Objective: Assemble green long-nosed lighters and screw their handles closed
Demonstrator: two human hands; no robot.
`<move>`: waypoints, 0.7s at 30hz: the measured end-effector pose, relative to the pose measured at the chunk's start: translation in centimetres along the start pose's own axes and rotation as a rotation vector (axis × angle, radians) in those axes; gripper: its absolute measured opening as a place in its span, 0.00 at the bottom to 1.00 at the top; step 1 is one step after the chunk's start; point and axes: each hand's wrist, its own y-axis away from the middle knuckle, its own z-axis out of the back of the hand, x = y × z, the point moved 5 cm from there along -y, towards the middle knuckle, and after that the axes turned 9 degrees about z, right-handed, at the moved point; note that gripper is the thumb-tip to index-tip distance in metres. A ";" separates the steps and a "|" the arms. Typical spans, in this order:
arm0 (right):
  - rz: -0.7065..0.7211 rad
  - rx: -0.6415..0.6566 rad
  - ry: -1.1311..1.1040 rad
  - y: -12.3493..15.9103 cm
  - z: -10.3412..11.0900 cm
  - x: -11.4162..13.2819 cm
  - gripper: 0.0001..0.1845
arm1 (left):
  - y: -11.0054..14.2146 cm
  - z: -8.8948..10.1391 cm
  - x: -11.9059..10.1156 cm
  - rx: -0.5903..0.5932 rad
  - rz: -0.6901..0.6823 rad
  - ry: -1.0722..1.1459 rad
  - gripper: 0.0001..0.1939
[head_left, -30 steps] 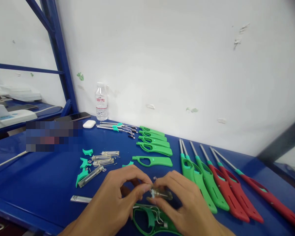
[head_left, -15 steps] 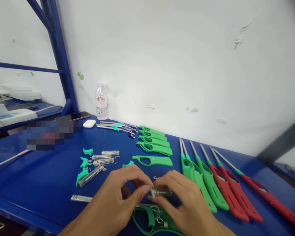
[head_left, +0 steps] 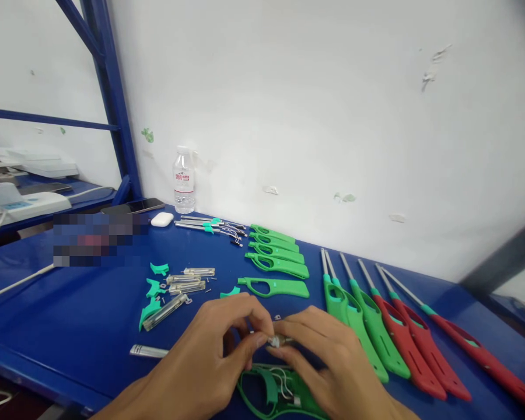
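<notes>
My right hand (head_left: 332, 353) grips a small clear lighter fuel tank (head_left: 284, 339), mostly hidden behind its fingers. At the tank's end, my left hand (head_left: 221, 347) is pinched against a whitish valve fitting (head_left: 273, 342); whether a separate tiny piece sits in that pinch cannot be made out. Beneath both hands lies an open green lighter shell (head_left: 250, 402) with a teal trigger (head_left: 269, 387) and white wires (head_left: 284, 380) inside. A silver lighter tube (head_left: 149, 351) sticks out to the left under my left forearm. A tiny metal clip (head_left: 277, 317) rests just beyond my fingers.
Clear fuel tanks (head_left: 186, 287) and teal triggers (head_left: 159, 269) lie at left. Green half shells (head_left: 284, 288) and wired tubes (head_left: 201, 225) are behind. Green lighters (head_left: 374, 326) and red lighters (head_left: 409, 350) line the right. A bottle (head_left: 184, 181) stands by the wall.
The fuel tank has turned in my right hand, so less of its body shows and its fitting end faces me more. My left hand stays pinched at that end. The view shifts slightly.
</notes>
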 end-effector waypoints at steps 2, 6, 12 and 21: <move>0.043 0.025 0.019 0.1 0.0 0.2 0.08 | 0.1 -0.2 0.2 0.027 0.010 0.005 0.09; 0.120 0.034 0.089 0.1 0.2 0.6 0.12 | 0.3 -0.5 0.3 0.032 0.010 0.059 0.12; 0.182 0.023 0.199 0.3 0.2 1.4 0.11 | 0.7 -0.8 -0.1 -0.045 -0.017 -0.008 0.17; 0.186 0.052 0.226 -0.1 1.7 0.7 0.11 | 0.5 -0.5 -0.8 -0.144 -0.187 -0.265 0.09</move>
